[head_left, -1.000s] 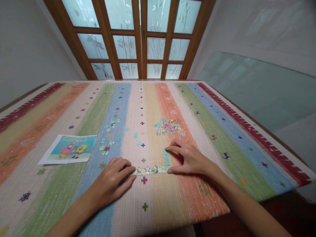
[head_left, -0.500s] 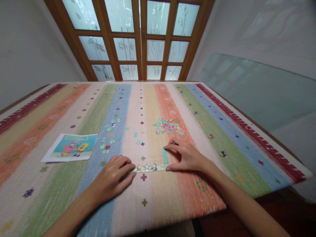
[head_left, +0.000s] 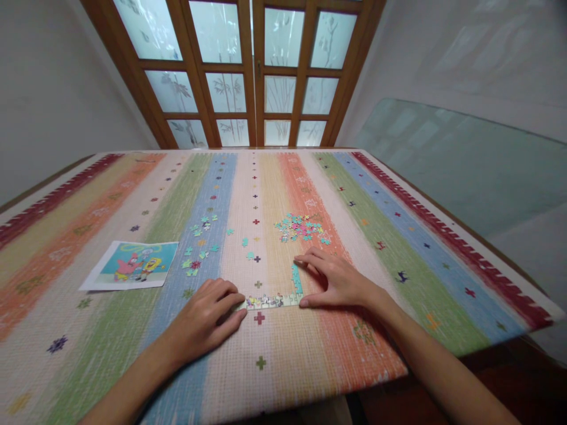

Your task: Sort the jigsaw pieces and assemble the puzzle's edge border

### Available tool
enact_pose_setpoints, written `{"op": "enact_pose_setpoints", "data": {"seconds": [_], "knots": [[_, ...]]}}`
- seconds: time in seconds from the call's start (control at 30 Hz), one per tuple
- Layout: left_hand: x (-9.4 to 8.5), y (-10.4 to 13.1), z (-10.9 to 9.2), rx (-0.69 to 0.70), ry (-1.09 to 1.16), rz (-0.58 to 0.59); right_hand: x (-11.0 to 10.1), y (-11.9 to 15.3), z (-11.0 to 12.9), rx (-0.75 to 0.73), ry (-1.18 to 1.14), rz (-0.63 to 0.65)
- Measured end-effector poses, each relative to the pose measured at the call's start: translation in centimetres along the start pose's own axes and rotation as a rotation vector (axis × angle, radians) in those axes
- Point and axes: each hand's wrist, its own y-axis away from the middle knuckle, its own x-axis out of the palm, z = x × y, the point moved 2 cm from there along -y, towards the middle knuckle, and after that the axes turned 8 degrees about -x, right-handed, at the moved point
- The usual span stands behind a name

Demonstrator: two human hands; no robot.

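Observation:
An L-shaped strip of joined puzzle pieces lies near the table's front edge, its short turquoise arm pointing away from me at the right end. My left hand rests at the strip's left end, thumb and fingertips closed on it. My right hand touches the corner with its thumb and the top of the turquoise arm with its fingers, which are spread apart. A heap of loose pieces lies beyond my right hand. More loose pieces are scattered beyond my left hand.
A printed cartoon picture lies flat on the left. A striped cloth covers the table. Wooden doors with glass panes stand behind it, and a pale green panel is at the right.
The view has shifted very slightly. Both hands stay at the strip with almost the same pose, and the pieces look unmoved.

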Motion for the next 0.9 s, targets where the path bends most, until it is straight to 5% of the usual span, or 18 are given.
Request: {"op": "enact_pose_setpoints", "data": {"seconds": [0.5, 0.73, 0.9], "knots": [[-1.2, -2.3, 1.3, -0.134, 0.036, -0.039, -0.5, -0.4, -1.1, -0.001, -0.085, -0.101], [-0.8, -4.7, 2.5, -0.123, -0.102, 0.083, -0.7, -2.4, -1.1, -0.016, -0.104, -0.049], [-0.3, -5.0, 3.8, -0.242, -0.103, 0.097, -0.2, -4.5, -0.3, -0.018, -0.061, 0.029]]}}
